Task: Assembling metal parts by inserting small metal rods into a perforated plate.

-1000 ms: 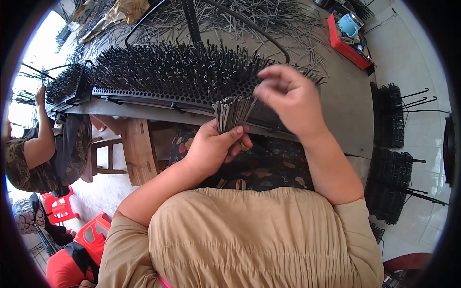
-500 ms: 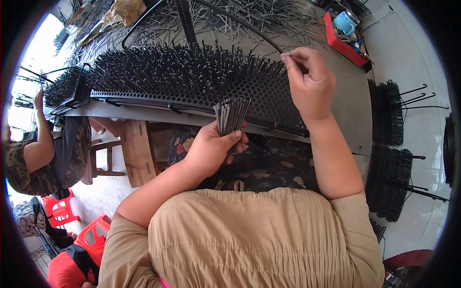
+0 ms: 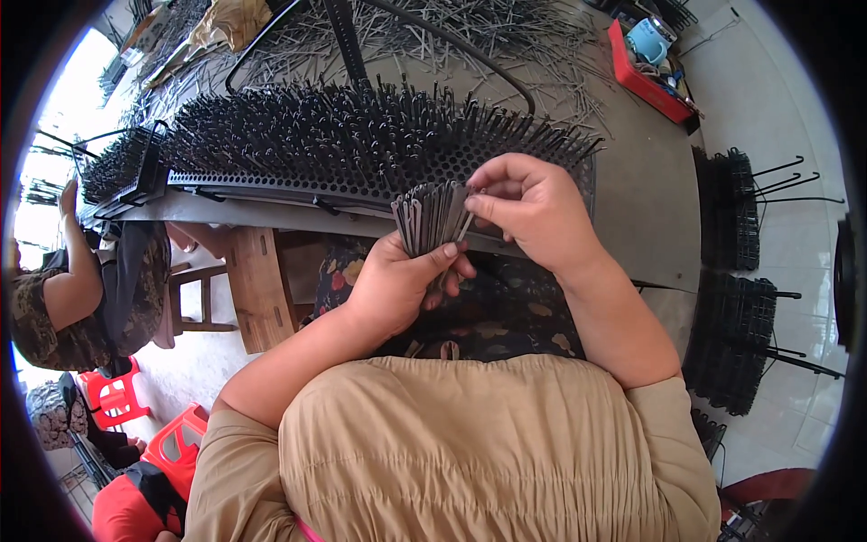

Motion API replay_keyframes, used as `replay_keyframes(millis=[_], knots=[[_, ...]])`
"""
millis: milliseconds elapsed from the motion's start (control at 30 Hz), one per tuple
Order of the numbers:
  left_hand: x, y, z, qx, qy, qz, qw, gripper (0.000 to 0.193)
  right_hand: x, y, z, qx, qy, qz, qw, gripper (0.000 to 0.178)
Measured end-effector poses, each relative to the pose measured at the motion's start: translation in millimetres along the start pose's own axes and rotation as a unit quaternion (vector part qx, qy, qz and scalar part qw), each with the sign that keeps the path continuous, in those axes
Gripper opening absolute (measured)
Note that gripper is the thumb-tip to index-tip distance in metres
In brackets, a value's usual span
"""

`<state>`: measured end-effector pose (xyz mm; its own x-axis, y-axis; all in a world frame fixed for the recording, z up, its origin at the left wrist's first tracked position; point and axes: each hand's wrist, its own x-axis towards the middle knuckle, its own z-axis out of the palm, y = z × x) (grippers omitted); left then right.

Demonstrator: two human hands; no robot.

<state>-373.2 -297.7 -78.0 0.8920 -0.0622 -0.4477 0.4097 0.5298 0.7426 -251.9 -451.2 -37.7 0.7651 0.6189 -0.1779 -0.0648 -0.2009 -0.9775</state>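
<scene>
My left hand (image 3: 397,280) is wrapped round a bundle of thin grey metal strips (image 3: 426,217), whose looped upper ends fan out above the thumb. At the right edge of this bundle, my right hand (image 3: 540,215) pinches the top of one strip between thumb and forefinger. Just beyond both hands stands a long black perforated rack (image 3: 271,183). Many dark metal pins (image 3: 316,135) with bent tips stick up from its holes. Part of the rack's near right side is hidden behind my right hand.
Loose metal strips (image 3: 488,41) lie heaped on the table's far side. A red tray (image 3: 637,79) with a light blue mug (image 3: 648,41) sits at the far right. Black racks (image 3: 736,343) stand right of the table. Another person (image 3: 68,289) works at the left, near a wooden stool (image 3: 257,289).
My right hand has come from the rack's far right corner down and left to the bundle. Where it was, upright pins now show. The left hand has barely moved.
</scene>
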Motion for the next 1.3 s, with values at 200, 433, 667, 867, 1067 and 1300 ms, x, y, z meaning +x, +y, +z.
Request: replay_keyframes(millis=[200, 433, 667, 867, 1067, 1300], knots=[[-0.3, 1.9, 3.5, 0.026, -0.022, 0.015, 0.999, 0.014, -8.7, -3.4, -1.4, 0.016, 0.004, -0.001, 1.000, 0.020], [3.0, 2.6, -0.8, 0.051, 0.026, -0.018, 0.998, 0.013, 7.2, -0.2, -35.7, 0.062, 0.179, -0.128, 0.974, 0.015], [6.4, 1.9, -0.8, 0.058, 0.049, -0.054, 0.996, 0.014, 20.7, 19.7, -58.2, -0.106, 0.322, -0.331, 0.880, 0.013], [6.7, 0.9, -2.4, 0.069, 0.047, -0.050, 0.995, 0.014, 27.3, 20.0, -44.3, -0.272, 0.239, -0.358, 0.861, 0.006], [8.3, -0.3, -5.7, 0.076, 0.045, -0.041, 0.995, 0.009, 46.2, 8.1, -53.0, -0.371, 0.238, -0.366, 0.820, 0.014], [9.4, 1.4, -4.4, 0.066, 0.042, -0.040, 0.996, 0.010, 43.7, 4.3, -52.8, -0.434, 0.188, -0.337, 0.814, 0.023]])
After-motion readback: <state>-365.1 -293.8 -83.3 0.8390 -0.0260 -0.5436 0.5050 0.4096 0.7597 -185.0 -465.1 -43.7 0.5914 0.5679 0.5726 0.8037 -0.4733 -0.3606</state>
